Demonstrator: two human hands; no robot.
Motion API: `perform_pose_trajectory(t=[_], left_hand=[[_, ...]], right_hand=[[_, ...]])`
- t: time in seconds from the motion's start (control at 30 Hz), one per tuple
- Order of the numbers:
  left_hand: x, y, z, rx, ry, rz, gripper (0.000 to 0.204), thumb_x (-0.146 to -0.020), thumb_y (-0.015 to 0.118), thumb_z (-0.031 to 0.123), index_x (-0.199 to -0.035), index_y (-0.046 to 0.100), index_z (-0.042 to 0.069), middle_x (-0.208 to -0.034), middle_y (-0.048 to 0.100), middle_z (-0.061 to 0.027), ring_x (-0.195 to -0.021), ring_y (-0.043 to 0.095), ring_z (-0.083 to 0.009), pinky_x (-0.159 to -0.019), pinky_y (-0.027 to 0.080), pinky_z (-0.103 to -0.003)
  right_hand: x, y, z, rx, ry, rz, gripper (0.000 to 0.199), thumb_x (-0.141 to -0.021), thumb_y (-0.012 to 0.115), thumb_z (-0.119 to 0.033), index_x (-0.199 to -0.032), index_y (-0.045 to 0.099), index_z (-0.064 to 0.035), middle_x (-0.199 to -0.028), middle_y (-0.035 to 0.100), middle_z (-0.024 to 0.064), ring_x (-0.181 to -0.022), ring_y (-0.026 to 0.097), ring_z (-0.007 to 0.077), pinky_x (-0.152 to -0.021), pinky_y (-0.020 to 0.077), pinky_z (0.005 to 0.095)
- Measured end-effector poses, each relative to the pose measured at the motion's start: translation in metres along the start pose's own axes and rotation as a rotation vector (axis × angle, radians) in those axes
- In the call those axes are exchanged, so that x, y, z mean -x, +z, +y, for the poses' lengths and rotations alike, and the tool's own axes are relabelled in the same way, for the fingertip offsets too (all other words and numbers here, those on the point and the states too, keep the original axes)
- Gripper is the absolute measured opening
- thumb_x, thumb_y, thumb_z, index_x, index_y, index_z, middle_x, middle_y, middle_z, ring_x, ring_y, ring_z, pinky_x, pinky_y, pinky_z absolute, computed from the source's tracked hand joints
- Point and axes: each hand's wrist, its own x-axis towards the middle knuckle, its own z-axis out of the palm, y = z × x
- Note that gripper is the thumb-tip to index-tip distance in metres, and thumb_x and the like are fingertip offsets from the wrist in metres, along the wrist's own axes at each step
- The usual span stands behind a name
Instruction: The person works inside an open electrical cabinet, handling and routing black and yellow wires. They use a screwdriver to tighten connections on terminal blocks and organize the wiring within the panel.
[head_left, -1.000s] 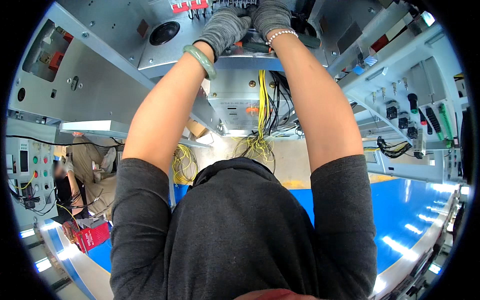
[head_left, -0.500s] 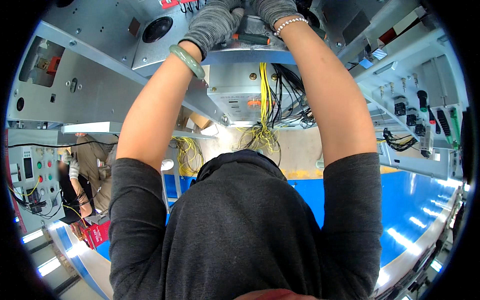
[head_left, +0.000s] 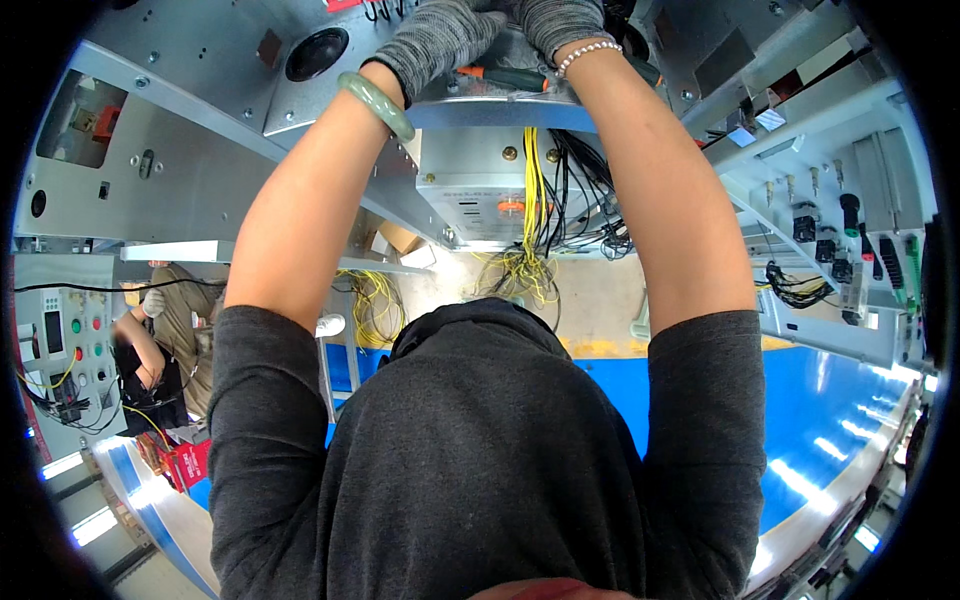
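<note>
Risen further toward the top edge since a moment ago, both gloved hands: left hand (head_left: 440, 35) curled over the grey metal panel (head_left: 200, 170), right hand (head_left: 560, 22) closed beside it, just above an orange-handled screwdriver (head_left: 505, 77); grip on it unclear. Yellow wires (head_left: 530, 200) below.

Both gloved hands now higher in the frame than a second ago: left hand (head_left: 440, 38) and right hand (head_left: 555, 22) pressed against the top edge, partly cut off, where earlier whole gloves showed below the red parts. Orange-and-green tool (head_left: 505, 76) newly visible under the gloves at upper centre, lying along the edge of the metal frame (head_left: 500, 112). Round black opening (head_left: 316, 53) shifted up toward the upper left, red parts nearly gone past the rim, grey box (head_left: 475, 190) with yellow wires (head_left: 530, 180) moved higher in the middle.
</note>
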Motion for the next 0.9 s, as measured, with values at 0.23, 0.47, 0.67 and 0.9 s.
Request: perform_pose_trajectory(t=[0.23, 0.47, 0.67, 0.9], left_hand=[[-0.007, -0.001, -0.011, 0.059, 0.027, -0.035, 0.039, -0.088, 0.061, 0.03, -0.115, 0.068, 0.003, -0.111, 0.068, -0.0212, -0.104, 0.065, -0.0331, -0.091, 0.051, -0.039], [-0.001, 0.004, 0.009, -0.318, 0.093, 0.093, 0.046, -0.087, 0.06, 0.034, -0.117, 0.064, 0.0, -0.114, 0.066, -0.0249, -0.109, 0.061, -0.0408, -0.095, 0.048, -0.044], [-0.015, 0.001, 0.005, -0.118, 0.019, -0.003, 0.043, -0.087, 0.061, 0.033, -0.116, 0.065, 0.002, -0.11, 0.066, -0.0256, -0.105, 0.062, -0.0398, -0.092, 0.049, -0.045], [-0.013, 0.005, 0.003, -0.062, 0.041, 0.068, 0.039, -0.088, 0.061, 0.031, -0.113, 0.067, 0.002, -0.104, 0.068, -0.0238, -0.099, 0.064, -0.0397, -0.088, 0.05, -0.044]], right_hand=[[0.001, -0.007, -0.002, -0.054, 0.011, 0.002, 0.028, -0.085, 0.064, -0.025, -0.106, 0.068, -0.0076, -0.103, 0.07, 0.0215, -0.097, 0.068, 0.0357, -0.086, 0.0543, 0.0458], [0.003, -0.009, 0.0, -0.067, -0.01, 0.034, 0.025, -0.087, 0.061, -0.023, -0.105, 0.068, -0.007, -0.102, 0.07, 0.0214, -0.097, 0.068, 0.0362, -0.084, 0.0543, 0.0461], [0.003, -0.005, -0.002, -0.066, 0.01, 0.048, 0.022, -0.088, 0.055, -0.015, -0.103, 0.069, -0.0061, -0.1, 0.07, 0.0214, -0.094, 0.068, 0.0364, -0.08, 0.0549, 0.0468], [0.0, 0.0, -0.001, -0.051, 0.018, 0.051, 0.02, -0.089, 0.054, -0.015, -0.097, 0.071, -0.0062, -0.097, 0.07, 0.0215, -0.091, 0.069, 0.0367, -0.077, 0.0554, 0.0469]])
